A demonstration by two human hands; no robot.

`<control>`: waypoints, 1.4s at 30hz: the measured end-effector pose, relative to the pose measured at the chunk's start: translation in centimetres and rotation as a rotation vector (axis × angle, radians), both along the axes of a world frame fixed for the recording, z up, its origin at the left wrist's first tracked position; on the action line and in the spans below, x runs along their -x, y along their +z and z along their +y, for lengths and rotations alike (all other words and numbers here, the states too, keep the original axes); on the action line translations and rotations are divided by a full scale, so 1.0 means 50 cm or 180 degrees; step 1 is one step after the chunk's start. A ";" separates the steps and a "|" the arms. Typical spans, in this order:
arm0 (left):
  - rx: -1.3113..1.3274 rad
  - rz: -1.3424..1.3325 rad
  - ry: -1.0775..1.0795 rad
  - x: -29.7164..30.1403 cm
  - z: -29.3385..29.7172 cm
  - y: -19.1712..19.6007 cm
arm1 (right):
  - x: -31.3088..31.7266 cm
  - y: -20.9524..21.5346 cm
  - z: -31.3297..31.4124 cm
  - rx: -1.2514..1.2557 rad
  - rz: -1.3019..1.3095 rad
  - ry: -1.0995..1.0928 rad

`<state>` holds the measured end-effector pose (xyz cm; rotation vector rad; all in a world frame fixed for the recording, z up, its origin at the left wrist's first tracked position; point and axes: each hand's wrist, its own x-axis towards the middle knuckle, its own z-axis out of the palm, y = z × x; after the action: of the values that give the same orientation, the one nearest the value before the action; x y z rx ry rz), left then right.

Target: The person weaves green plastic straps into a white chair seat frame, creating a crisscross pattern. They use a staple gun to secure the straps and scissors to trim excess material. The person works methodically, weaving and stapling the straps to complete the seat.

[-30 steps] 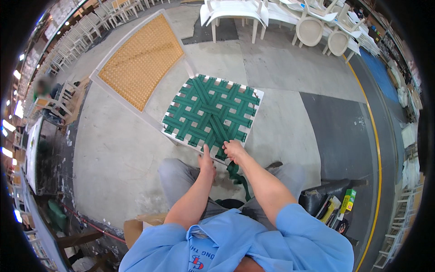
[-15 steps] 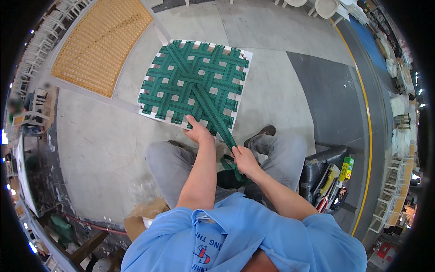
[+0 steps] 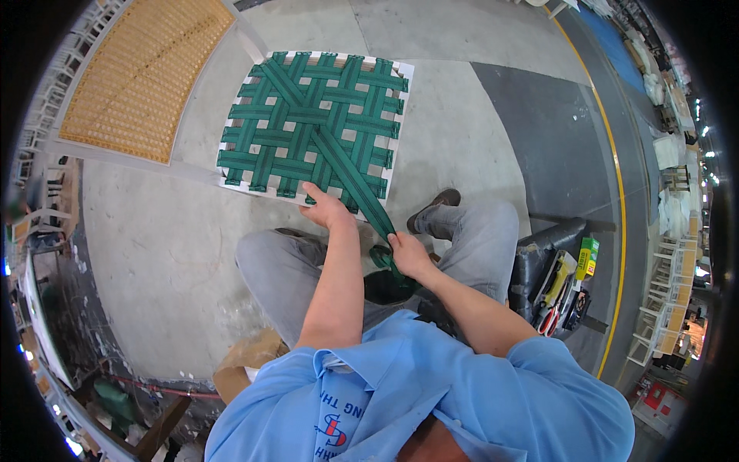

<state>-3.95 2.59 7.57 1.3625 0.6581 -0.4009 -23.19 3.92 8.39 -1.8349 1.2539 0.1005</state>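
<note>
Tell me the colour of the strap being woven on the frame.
Dark green strap, seen in the head view.

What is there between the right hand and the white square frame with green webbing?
In the head view, a taut green strap runs from the right hand up to the frame; under it lies bare concrete floor.

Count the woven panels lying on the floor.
2: the green strap-woven frame in front of the person, held at its near edge by the left hand; a tan woven panel farther left.
</note>
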 end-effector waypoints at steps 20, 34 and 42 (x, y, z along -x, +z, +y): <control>-0.2116 -0.1146 -0.5556 0.137 0.104 -0.043 | -0.005 -0.130 -0.054 -0.0197 0.0170 0.0486; -0.2444 -0.1692 -0.6138 0.127 0.082 -0.080 | 0.232 0.200 -0.111 0.1449 -0.1295 -0.1035; -0.2773 -0.1464 -0.6073 0.133 0.074 -0.073 | 0.808 0.226 -0.166 0.0800 0.2454 -0.2711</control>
<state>-10.62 6.28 3.90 2.4943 -1.2518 -1.2874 -63.58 -4.40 19.71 -1.3205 2.5919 0.1905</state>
